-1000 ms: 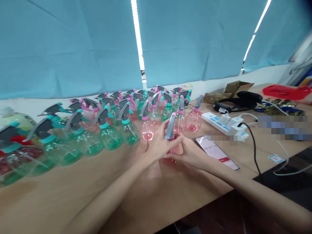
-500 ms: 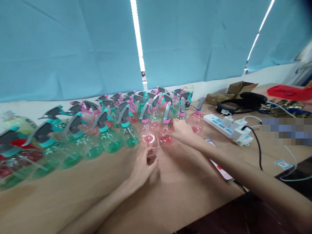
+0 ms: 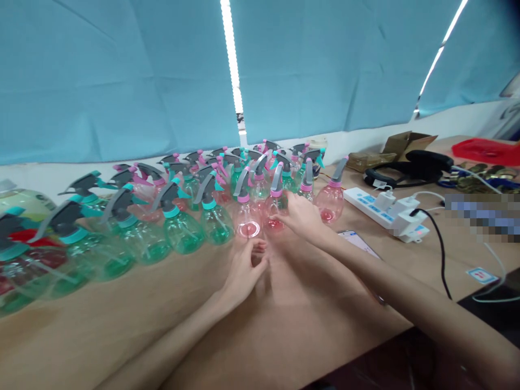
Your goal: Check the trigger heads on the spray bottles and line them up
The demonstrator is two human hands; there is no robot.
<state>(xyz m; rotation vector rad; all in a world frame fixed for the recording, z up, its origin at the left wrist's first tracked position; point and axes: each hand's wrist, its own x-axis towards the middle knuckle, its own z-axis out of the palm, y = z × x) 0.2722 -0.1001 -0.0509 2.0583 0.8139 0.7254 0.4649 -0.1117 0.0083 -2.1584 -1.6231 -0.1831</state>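
My right hand (image 3: 301,214) is on the right side of a pink spray bottle (image 3: 276,208) with a grey trigger head, its thumb across the lower front. That bottle stands upright in the front row. Another pink spray bottle (image 3: 247,219) is just left of it, and one more pink bottle (image 3: 330,201) stands to the right, beyond the hand. In front of the row, low over the table, my left hand (image 3: 244,271) is empty, with loosely curled fingers and the thumb apart. Green spray bottles (image 3: 182,230) extend the front row leftward.
More spray bottles (image 3: 233,162) crowd behind, near the blue curtain (image 3: 162,81). To the right lie a white power strip (image 3: 365,203) with plugs and cables, a phone (image 3: 357,241) partly under my right forearm, black headphones (image 3: 406,170), a cardboard box (image 3: 406,145) and a red tray (image 3: 483,150).
The pink bottle at my right hand has moved slightly back, along with the hand. My left hand has shifted a little right and up. The view has moved slightly.
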